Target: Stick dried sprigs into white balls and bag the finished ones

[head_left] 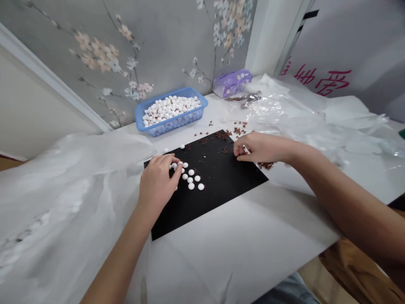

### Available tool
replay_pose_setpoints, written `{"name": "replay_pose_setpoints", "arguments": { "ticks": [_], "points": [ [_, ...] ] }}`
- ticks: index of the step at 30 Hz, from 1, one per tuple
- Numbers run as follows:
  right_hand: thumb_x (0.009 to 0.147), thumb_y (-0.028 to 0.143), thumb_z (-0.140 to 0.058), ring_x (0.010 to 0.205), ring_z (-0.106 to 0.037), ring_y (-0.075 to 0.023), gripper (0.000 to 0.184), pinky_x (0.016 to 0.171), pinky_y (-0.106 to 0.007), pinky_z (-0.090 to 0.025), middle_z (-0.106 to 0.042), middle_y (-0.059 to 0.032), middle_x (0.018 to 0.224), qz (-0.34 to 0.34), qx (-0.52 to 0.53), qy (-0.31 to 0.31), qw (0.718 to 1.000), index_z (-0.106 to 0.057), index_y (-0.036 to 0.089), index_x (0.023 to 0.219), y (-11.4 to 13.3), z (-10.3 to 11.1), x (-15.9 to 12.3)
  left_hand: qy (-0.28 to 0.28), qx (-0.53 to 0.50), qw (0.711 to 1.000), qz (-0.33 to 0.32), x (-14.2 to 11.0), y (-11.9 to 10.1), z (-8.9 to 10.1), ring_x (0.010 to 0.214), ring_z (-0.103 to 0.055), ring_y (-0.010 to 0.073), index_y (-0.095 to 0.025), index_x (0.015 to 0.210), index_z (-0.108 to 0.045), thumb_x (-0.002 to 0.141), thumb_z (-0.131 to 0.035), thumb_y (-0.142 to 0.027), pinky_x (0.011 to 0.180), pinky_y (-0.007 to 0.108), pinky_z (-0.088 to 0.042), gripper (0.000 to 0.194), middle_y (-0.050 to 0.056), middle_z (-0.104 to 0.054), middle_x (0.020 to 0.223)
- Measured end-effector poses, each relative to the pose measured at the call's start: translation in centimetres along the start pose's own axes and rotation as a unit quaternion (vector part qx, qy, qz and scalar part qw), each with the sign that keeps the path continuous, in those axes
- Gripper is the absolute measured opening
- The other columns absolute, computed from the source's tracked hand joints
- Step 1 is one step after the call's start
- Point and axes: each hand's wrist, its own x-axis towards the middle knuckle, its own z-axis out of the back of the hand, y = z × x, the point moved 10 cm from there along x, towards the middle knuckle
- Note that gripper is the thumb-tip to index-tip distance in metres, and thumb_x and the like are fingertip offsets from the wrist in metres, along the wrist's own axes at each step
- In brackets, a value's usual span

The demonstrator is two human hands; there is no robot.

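The left hand bent over white balls, the right hand curled beside brown pieces; whether either gripped anything could not be told. Black sheet lay beneath, blue basket beyond the left.

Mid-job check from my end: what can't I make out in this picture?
All in the head view:
Left hand: how many white balls lie beneath it; the hand covers some.
Right hand: whether it grips a brown piece; its curled fingers hide that.
Blue basket: how many balls it holds; the top layer hides those below.
Green object: what it is; the right edge cuts it off.
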Motion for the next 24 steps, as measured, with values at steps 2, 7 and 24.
{"name": "replay_pose_setpoints", "arguments": {
  "ticks": [2,7,24],
  "points": [
    [0.073,0.016,-0.052,0.045,-0.050,-0.0090,0.008,0.045,-0.023,-0.034,-0.062,0.0015,0.067,0.005,0.009,0.009,1.000,-0.059,0.020,0.072,0.3,-0.5,0.1,0.002,0.002,1.000,0.003,0.0,0.4,-0.2,0.100,-0.057,0.0284,-0.023,0.079,-0.060,0.080,-0.052,-0.028,0.078,0.039,-0.044,0.009,0.007,-0.068,0.099],
    [0.076,0.016,-0.051,0.054,-0.053,-0.0128,0.008,0.051,-0.023,-0.035,-0.061,0.0003,0.065,0.028,-0.005,-0.062,0.998,-0.058,0.020,0.077,1.8,1.0,0.1,0.011,0.003,1.000,0.012,0.1,0.7,-1.0,0.095,-0.059,0.0285,-0.024,0.079,-0.061,0.078,-0.054,-0.030,0.075,0.039,-0.046,0.010,0.007,-0.068,0.100],
    [0.089,0.021,-0.039,0.063,-0.058,-0.0156,0.018,0.059,-0.024,-0.035,-0.066,-0.0031,0.076,0.118,-0.050,-0.180,0.975,-0.056,0.019,0.094,4.6,1.5,-0.1,0.051,-0.012,0.996,-0.073,5.3,-0.1,-4.8,0.094,-0.061,0.0251,-0.019,0.093,-0.066,0.082,-0.040,-0.017,0.085,0.038,-0.045,0.028,0.009,-0.068,0.099]
  ]
}}
